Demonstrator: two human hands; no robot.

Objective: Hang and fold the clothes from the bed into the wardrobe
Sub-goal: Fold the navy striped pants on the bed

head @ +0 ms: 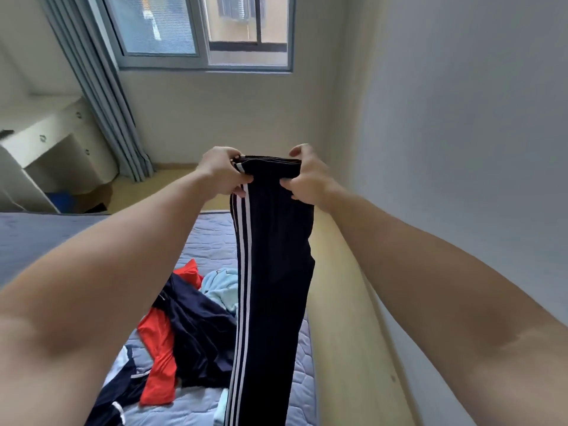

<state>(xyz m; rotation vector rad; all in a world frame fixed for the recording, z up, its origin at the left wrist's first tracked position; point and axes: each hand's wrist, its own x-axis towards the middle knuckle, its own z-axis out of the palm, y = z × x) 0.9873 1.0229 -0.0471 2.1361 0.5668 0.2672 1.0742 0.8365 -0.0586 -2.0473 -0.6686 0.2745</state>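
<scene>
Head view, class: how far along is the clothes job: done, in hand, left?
Done: nothing confirmable; no wardrobe is in view. In hand: the left hand and right hand grip the top edge of the dark striped trousers, which hang above the bed. Left: a red garment, a navy garment and a light blue garment lie crumpled on it.

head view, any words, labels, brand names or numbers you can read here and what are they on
None can be read.
The track pants, gripped at the top by the left hand and right hand: three white stripes only, no wordmark or tag showing.
The red and navy clothes and light blue garment on the bed: no print visible.
Through the window: no sign legible.
</scene>
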